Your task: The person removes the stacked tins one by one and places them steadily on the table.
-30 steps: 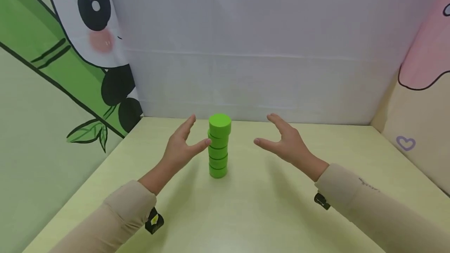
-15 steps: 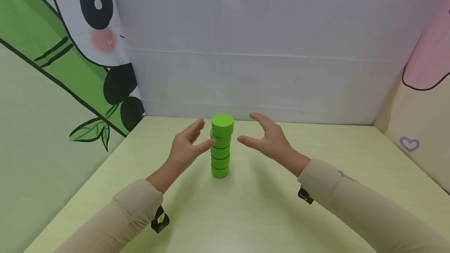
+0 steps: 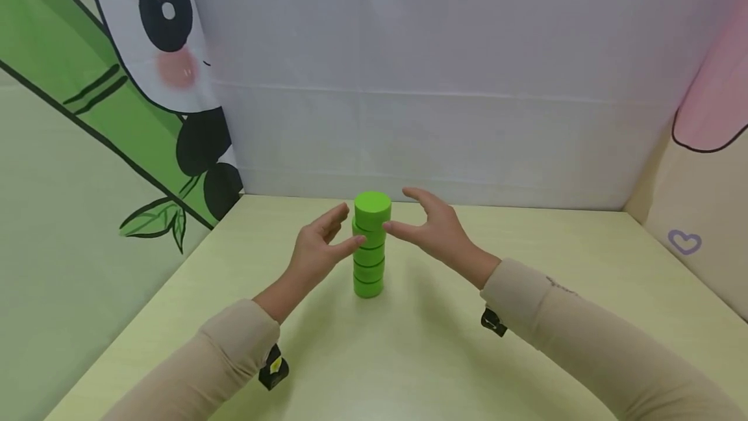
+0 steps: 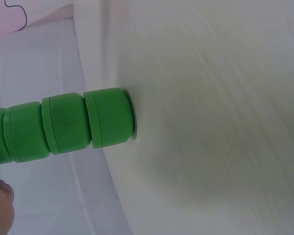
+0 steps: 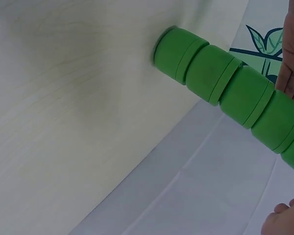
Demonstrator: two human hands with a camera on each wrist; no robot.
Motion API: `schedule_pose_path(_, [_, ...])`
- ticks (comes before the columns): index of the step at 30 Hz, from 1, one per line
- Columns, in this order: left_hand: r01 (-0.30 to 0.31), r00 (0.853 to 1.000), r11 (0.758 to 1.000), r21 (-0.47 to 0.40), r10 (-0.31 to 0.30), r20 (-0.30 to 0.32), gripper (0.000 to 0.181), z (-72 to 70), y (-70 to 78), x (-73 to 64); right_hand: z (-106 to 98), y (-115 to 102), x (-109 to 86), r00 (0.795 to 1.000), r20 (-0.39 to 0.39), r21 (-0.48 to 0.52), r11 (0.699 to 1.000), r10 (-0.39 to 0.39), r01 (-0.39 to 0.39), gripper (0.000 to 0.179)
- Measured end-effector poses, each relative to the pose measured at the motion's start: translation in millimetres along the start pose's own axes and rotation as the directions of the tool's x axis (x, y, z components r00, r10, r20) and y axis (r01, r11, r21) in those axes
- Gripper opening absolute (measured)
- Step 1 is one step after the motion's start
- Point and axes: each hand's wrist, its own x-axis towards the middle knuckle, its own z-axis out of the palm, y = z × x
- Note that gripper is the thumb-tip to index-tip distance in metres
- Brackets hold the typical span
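Note:
A tower of several green round pieces [image 3: 369, 257] stands upright on the table, each with a thin seam around it like a small lidded tub. The top piece [image 3: 373, 210] sits slightly off-centre to the right. To its left is my left hand [image 3: 315, 249], fingers extended and thumb overlapping the upper tower in the head view. My right hand [image 3: 435, 229] is on the other side, fingers spread in a loose C, thumb tip right at the top piece's lower edge. Neither hand grips anything. In the left wrist view, the tower's lower pieces [image 4: 68, 122] lean across the picture.
The pale wooden table [image 3: 409, 356] runs back to a white cloth wall [image 3: 444, 83] close behind the tower. A panda-and-bamboo picture [image 3: 117, 76] covers the left wall. The right wall [image 3: 695, 200] bears a small purple heart.
My right hand has moved left, closing in on the tower from well to its right. My left hand has shifted slightly right in the picture. The tower stands as before.

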Motion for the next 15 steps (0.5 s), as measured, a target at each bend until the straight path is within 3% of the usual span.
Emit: schedule_pose_path(15, [0.038,0.999,0.999,-0.011,-0.038,0.006,0.071,4.4,-7.4,3.5,12,-7,9.8,1.0,0.026,0.054,0.999,0.004,-0.005,0.077])
